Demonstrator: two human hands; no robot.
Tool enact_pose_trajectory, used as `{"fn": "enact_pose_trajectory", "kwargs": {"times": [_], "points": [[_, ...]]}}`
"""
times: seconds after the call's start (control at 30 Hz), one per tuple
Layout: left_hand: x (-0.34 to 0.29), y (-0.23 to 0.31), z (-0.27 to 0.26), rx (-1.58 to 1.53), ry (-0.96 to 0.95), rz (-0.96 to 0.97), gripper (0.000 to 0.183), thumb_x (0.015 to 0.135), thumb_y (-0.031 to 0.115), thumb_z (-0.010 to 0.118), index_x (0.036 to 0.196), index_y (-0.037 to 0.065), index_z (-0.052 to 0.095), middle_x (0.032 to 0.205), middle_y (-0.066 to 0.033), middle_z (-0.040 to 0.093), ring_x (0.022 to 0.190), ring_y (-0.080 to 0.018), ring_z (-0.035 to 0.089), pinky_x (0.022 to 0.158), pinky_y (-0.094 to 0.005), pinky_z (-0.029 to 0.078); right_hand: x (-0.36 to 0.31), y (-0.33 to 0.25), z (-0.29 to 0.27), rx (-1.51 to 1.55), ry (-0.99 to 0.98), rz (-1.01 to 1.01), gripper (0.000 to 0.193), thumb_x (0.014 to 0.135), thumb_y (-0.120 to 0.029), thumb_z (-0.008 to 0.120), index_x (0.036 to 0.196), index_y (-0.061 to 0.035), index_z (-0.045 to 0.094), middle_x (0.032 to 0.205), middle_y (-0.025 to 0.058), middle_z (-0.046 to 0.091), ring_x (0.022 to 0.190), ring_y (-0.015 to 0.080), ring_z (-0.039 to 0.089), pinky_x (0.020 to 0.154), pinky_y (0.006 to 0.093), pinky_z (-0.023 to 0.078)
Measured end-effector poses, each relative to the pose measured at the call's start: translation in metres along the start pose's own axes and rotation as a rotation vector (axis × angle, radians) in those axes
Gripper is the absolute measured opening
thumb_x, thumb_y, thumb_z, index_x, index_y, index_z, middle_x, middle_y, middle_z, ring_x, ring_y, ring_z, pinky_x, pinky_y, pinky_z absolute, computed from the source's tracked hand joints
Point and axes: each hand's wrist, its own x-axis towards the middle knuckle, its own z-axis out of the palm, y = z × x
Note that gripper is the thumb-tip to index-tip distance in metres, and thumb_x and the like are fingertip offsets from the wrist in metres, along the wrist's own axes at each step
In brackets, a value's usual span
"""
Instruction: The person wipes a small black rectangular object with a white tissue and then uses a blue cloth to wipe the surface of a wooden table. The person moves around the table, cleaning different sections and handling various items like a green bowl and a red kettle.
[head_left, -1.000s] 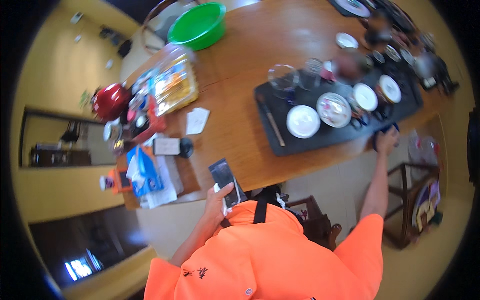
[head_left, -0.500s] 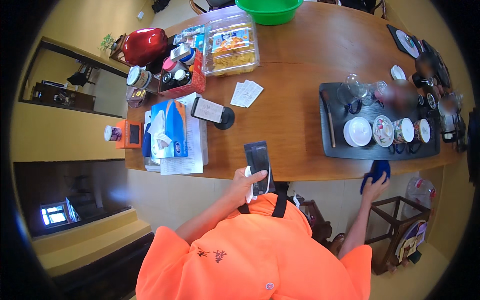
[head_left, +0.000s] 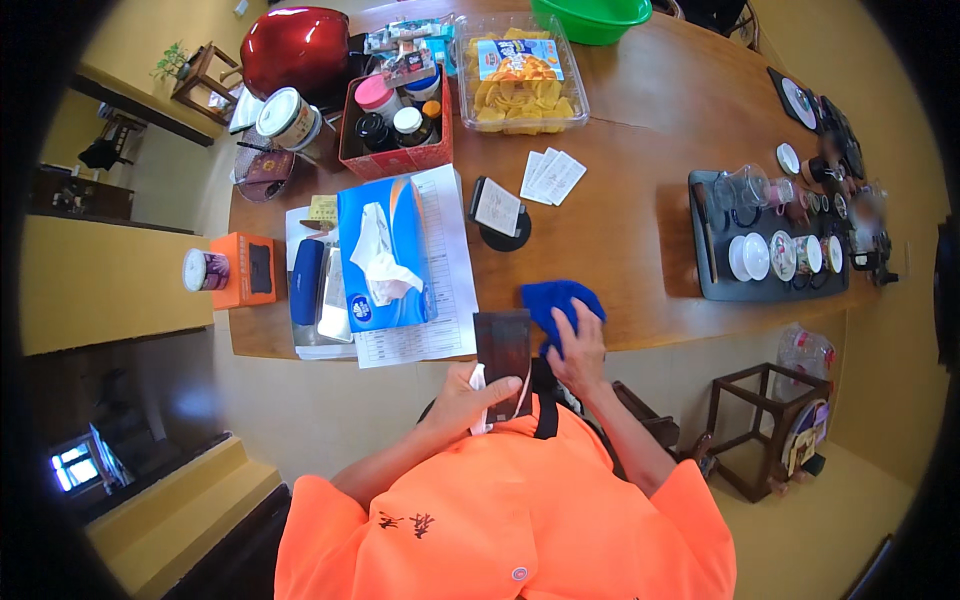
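My left hand (head_left: 462,402) is closed round a dark, flat, glossy rectangular thing (head_left: 503,345), thumb across its front, at the near table edge. Something white and a thin pale cord show beside it; what exactly the dark thing is, I cannot make out. Just to its right, my right hand (head_left: 580,352) grips a bunched blue cloth (head_left: 540,298) lying over the table's edge, fingers bent on top of it. Ahead of both hands, a phone (head_left: 497,207) leans on a round black stand (head_left: 507,232). Several white printed cards (head_left: 553,178) lie behind it.
Left of my hands, a blue tissue box (head_left: 375,255) sits on papers (head_left: 450,300) beside a dark blue case (head_left: 306,283). Beyond are a red box of bottles (head_left: 395,160), a plastic snack tub (head_left: 522,80) and a green basin (head_left: 600,20). A black tea tray (head_left: 730,275) with cups stands right.
My right hand has brought the blue cloth leftward along the table edge, close to my left hand. My left hand still holds the dark thing. The view has shifted.
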Motion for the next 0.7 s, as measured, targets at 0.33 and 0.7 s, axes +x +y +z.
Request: {"fn": "enact_pose_trajectory", "kwargs": {"times": [0.33, 0.7], "points": [[-0.002, 0.017, -0.026, -0.071, 0.040, 0.036, 0.025, 0.093, 0.026, 0.058, 0.096, 0.002, 0.062, 0.083, -0.0055, 0.067, 0.066, -0.0100, 0.065, 0.051, -0.0219, 0.051, 0.064, 0.037, -0.020, -0.240, 0.001, -0.178, 0.057, 0.062, -0.001, 0.062, 0.118, -0.0137, 0.058, 0.132, 0.0152, 0.046, 0.122, 0.0355, 0.043, 0.096, 0.0465, 0.034], [0.007, 0.021, 0.035, 0.004, 0.098, 0.256, 0.020, 0.093, 0.019, 0.056, 0.096, 0.000, 0.062, 0.081, -0.0037, 0.066, 0.068, -0.0079, 0.062, 0.058, -0.0218, 0.050, 0.063, -0.054, -0.117, 1.309, -0.393, 0.410, 0.018, 0.093, -0.011, 0.053, 0.103, 0.0026, 0.060, 0.085, 0.0049, 0.064, 0.074, 0.0094, 0.059, 0.068, 0.0233, 0.048]]}}
